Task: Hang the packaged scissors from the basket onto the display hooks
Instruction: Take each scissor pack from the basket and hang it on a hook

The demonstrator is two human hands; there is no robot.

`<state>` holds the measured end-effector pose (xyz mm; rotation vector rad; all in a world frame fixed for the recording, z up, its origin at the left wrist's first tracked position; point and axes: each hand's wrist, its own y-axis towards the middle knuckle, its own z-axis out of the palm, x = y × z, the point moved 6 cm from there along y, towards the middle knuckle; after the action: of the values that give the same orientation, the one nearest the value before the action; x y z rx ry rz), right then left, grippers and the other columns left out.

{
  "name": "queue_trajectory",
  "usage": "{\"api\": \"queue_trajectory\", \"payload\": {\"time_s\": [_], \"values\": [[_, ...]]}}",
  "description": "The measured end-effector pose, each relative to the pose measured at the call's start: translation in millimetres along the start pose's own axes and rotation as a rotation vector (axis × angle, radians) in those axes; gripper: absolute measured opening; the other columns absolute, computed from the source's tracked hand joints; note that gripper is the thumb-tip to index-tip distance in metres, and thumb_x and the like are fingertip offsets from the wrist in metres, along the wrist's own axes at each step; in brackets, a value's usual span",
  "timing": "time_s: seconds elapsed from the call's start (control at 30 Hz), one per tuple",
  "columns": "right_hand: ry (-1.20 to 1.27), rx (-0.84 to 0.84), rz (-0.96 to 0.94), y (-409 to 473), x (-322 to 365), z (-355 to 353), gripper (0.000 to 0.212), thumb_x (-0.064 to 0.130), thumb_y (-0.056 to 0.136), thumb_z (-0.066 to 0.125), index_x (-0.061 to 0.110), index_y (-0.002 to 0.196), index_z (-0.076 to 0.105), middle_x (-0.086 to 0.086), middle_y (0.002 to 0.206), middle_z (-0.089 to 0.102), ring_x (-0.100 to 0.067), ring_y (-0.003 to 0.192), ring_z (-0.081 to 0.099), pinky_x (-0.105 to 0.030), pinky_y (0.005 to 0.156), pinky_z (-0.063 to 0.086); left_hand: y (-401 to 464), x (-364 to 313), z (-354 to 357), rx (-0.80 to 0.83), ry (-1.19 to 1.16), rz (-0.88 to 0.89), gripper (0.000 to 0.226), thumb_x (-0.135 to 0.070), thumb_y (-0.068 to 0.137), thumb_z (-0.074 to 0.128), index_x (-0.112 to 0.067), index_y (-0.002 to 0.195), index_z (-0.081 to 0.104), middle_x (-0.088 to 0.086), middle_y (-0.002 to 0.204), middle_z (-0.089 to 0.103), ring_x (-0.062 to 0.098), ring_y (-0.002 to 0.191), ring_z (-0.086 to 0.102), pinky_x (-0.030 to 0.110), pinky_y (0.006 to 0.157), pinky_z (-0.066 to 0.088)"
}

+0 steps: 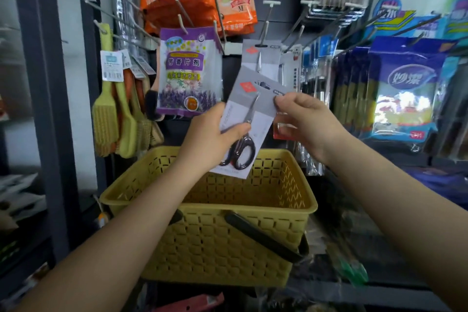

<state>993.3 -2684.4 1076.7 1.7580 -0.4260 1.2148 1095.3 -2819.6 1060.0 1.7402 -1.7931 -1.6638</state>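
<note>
The left hand (212,134) is gripping the lower half of the packaged scissors (249,119), while the right hand (301,119) is pinching its top corner beside the hang slot. The card is tilting above the yellow basket (217,230), just below the display hook (266,25) that is already carrying a matching pack (260,58). Levelling the card and lining the slot up with the hook tip should be helping it slide on cleanly.

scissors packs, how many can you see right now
2: one held scissors pack gripped by the left hand and pinched by the right hand, one hung scissors pack on a hook; more may hide behind it.
</note>
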Motion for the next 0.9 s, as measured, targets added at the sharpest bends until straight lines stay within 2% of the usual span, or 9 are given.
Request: {"api": "queue_trajectory", "payload": {"time_s": [0.13,0.23,0.4,0.47,0.6,0.67,0.77,0.83,0.9], "values": [[0.223,0.026,0.043,18,2,10,0.016,0.018,0.092,0.055,0.018,0.077,0.06,0.004,0.074,0.07,-0.008,0.066,0.066,-0.019,0.055,0.05,16,1,9,-0.004,0.174,0.034,0.033,-0.033,0.083,0.061,-0.012,0.108,0.055,0.004,0.101,0.068,0.017,0.087,0.063,0.035,0.074,0.052],[0.211,-0.019,0.002,37,13,8,0.016,0.016,0.092,0.055,0.017,0.076,0.06,0.004,0.07,0.07,-0.01,0.064,0.065,-0.022,0.052,0.05,28,2,12,-0.042,0.327,0.043,0.03,-0.038,0.086,0.055,-0.014,0.104,0.049,0.004,0.094,0.066,0.02,0.079,0.063,0.042,0.07,0.054],[0.032,-0.219,-0.22,70,55,-10,0.016,0.013,0.091,0.056,0.013,0.075,0.055,0.007,0.06,0.062,0.003,0.041,0.057,-0.012,0.041,0.044,44,3,4,-0.152,0.364,0.082,0.015,-0.032,0.087,0.053,-0.019,0.096,0.051,-0.006,0.081,0.058,0.012,0.072,0.057,0.039,0.066,0.054],[-0.015,-0.259,-0.302,80,71,-12,0.02,0.011,0.089,0.057,0.017,0.07,0.055,0.008,0.059,0.061,0.0,0.048,0.058,-0.014,0.045,0.046,47,5,2,-0.158,0.387,0.086,0.011,-0.029,0.086,0.053,-0.019,0.089,0.054,-0.006,0.079,0.058,0.013,0.073,0.057,0.041,0.067,0.053],[-0.06,-0.312,-0.391,102,88,-9,0.023,0.01,0.086,0.057,0.018,0.064,0.054,-0.001,0.066,0.059,-0.019,0.07,0.057,-0.032,0.066,0.05,51,14,-1,-0.152,0.415,0.077,0.008,-0.028,0.085,0.052,-0.02,0.084,0.055,-0.008,0.075,0.059,0.012,0.069,0.057,0.04,0.065,0.054],[-0.123,-0.368,-0.398,111,86,-5,0.02,0.016,0.082,0.057,0.017,0.063,0.052,-0.005,0.065,0.054,-0.019,0.066,0.049,-0.037,0.061,0.045,51,16,-2,-0.156,0.403,0.077,0.007,-0.026,0.084,0.052,-0.02,0.084,0.056,-0.007,0.075,0.059,0.015,0.072,0.058,0.039,0.064,0.052],[-0.168,-0.437,-0.377,121,72,-1,0.025,0.018,0.082,0.056,0.017,0.062,0.041,-0.007,0.061,0.038,-0.017,0.062,0.033,-0.031,0.057,0.029,48,19,-6,-0.167,0.427,0.083,0.003,-0.022,0.083,0.052,-0.02,0.084,0.054,-0.008,0.075,0.055,0.017,0.075,0.055,0.032,0.06,0.044],[-0.179,-0.452,-0.345,125,63,0,0.022,0.018,0.086,0.056,0.015,0.069,0.043,-0.007,0.064,0.04,-0.017,0.061,0.035,-0.025,0.053,0.03,46,22,-8,-0.17,0.435,0.096,0.002,-0.019,0.082,0.053,-0.02,0.084,0.054,-0.013,0.071,0.049,0.014,0.074,0.052,0.028,0.057,0.038],[-0.216,-0.45,-0.327,133,56,-2,0.03,0.017,0.09,0.053,0.016,0.064,0.038,0.0,0.059,0.04,-0.013,0.052,0.034,-0.017,0.04,0.03,43,24,-9,-0.163,0.436,0.107,0.003,-0.019,0.083,0.053,-0.02,0.085,0.054,-0.012,0.072,0.05,0.013,0.072,0.052,0.028,0.057,0.039]]}}
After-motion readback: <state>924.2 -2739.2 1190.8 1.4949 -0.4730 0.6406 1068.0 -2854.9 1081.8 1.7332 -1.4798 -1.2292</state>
